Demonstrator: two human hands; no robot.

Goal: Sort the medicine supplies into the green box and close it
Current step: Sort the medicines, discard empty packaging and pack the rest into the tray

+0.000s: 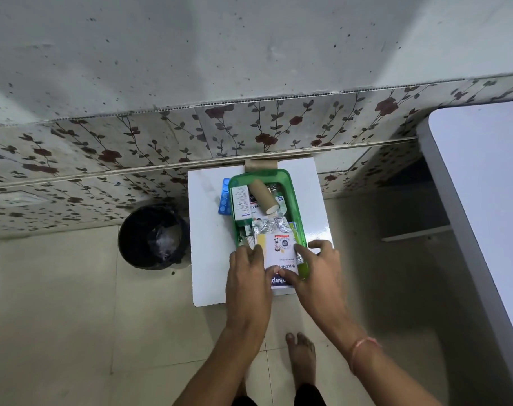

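Both hands at the near end of the green box (293,194), together on a white packet (280,253). Left hand (249,273) lies flat on the packet's left edge, fingers spread forward, not visibly curled round anything. Right hand (316,265) presses on the packet's right side, thumb on its near printed end, fingers splayed over the box rim. Cannot tell whether either hand actually grips the packet or just pushes it down.

Box is open, no lid in view. It sits on a small white table (208,259) against the floral-tiled wall (103,159). The packet overhangs the box's near end, tilted. Inside the box: a brown cardboard tube (264,197) lying diagonally on top, a green-capped white bottle (241,205) along the left wall, crumpled foil strips (271,227) in the middle, a printed carton under the tube. A blue blister strip (224,197) lies outside, just beside the box's left wall, on the table. Another brown roll (261,164) sits behind the box at the wall.

Black bin (152,235) on the floor left of the table. Bare foot (300,353) below the hands.
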